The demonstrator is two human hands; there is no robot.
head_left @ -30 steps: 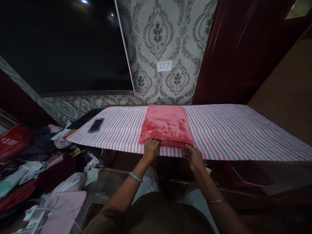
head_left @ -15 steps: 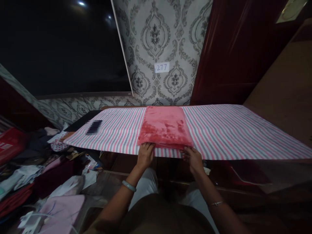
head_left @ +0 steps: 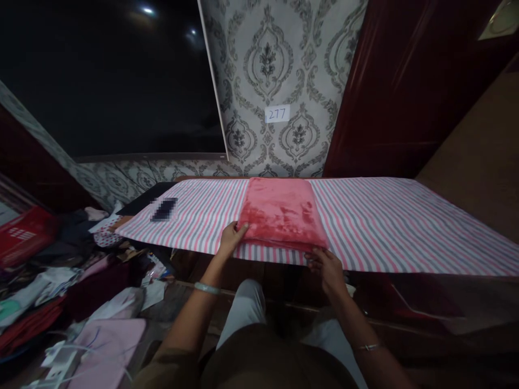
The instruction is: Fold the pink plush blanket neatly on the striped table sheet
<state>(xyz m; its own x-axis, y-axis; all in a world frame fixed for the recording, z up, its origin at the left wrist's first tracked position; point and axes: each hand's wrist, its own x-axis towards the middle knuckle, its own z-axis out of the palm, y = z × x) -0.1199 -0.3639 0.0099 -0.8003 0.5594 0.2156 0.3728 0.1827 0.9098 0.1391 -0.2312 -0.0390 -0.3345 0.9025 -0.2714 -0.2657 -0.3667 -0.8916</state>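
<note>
A folded pink plush cloth [head_left: 281, 213] lies across a table covered by a pink, grey and white striped sheet [head_left: 385, 221]. My left hand [head_left: 232, 237] is at the cloth's near left corner, fingers curled against its left edge. At the near right corner my right hand [head_left: 326, 265] pinches the cloth's front edge. Both wrists wear thin bangles.
A dark flat object [head_left: 164, 209] lies on the sheet's left end. Piles of clothes and a pink garment [head_left: 103, 340] cover the floor at left, with a red crate [head_left: 22, 235] behind them. Patterned wallpaper with a paper label "277" [head_left: 277, 114] and a dark red door [head_left: 405, 81] stand behind the table.
My left hand has slid from the cloth's front edge out to its near left corner. My right hand stays at the near right corner.
</note>
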